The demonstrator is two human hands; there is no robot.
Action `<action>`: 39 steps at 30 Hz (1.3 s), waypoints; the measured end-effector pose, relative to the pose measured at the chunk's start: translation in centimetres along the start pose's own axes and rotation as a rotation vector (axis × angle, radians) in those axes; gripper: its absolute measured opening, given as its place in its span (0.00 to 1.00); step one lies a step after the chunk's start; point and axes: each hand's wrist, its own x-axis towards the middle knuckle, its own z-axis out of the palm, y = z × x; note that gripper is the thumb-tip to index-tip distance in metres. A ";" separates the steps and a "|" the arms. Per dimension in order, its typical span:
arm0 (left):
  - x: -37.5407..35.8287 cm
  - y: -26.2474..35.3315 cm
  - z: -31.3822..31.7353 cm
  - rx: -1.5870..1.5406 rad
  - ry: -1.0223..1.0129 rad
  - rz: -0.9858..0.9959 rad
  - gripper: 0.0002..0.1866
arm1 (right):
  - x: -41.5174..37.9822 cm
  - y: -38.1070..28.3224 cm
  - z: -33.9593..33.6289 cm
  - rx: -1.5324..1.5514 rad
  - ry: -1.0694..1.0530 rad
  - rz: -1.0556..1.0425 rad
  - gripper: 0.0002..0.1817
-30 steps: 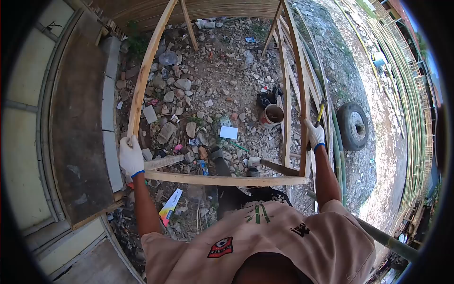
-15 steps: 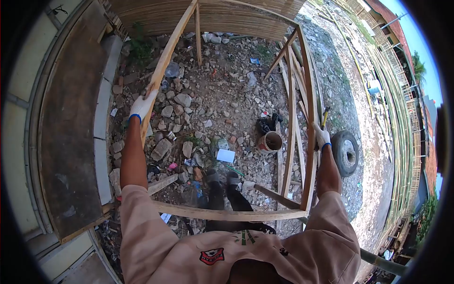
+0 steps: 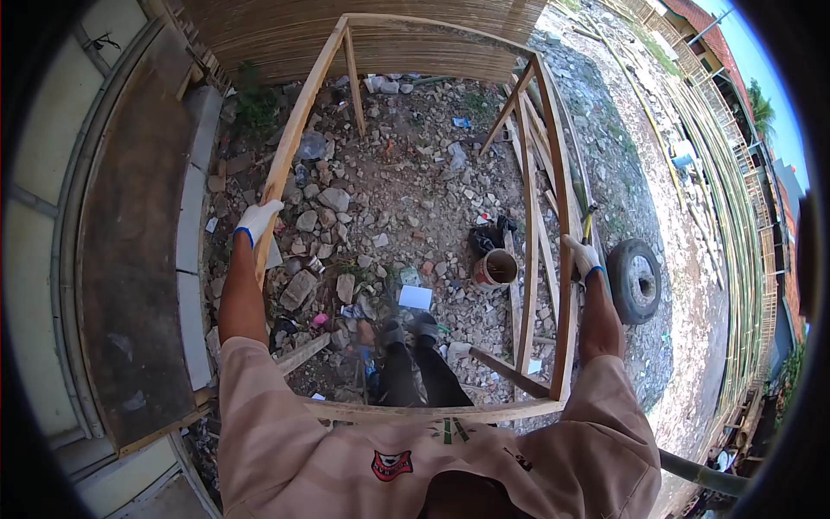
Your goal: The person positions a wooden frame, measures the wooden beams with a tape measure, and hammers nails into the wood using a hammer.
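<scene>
Hold the wooden frame [image 3: 554, 130] level before you, your left hand [image 3: 258, 220] wrapped around its left rail [image 3: 300, 130], your right hand [image 3: 584, 255] curled round the hammer [image 3: 588, 227] against the right rail [image 3: 567, 329].

Outdoor work yard: rubble-strewn ground [image 3: 406, 195], timber frame [image 3: 557, 156], bamboo poles [image 3: 735, 199], apparently tiled roof [image 3: 699, 26] near warped edge.

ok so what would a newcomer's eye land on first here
Most likely the large wooden frame across the middle, gripped on one long side by the white-gloved left hand, with the right hand at the other. Next, the yellow-handled tool at the right hand and the dark tyre on the ground just beyond it.
</scene>
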 end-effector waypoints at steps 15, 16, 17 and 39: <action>-3.3 -0.1 0.2 0.042 0.094 0.004 0.43 | -1.6 -0.6 0.4 0.025 0.026 -0.033 0.35; -2.8 -0.2 0.3 0.075 0.133 -0.005 0.43 | -1.5 -1.2 0.0 0.046 -0.030 0.003 0.36; -2.3 -0.4 0.3 0.082 0.132 -0.009 0.43 | -1.6 -1.6 -0.4 0.062 -0.088 0.044 0.36; 5.6 3.1 -0.8 0.035 0.042 0.064 0.44 | -0.2 -6.3 0.7 -0.002 -0.090 -0.008 0.38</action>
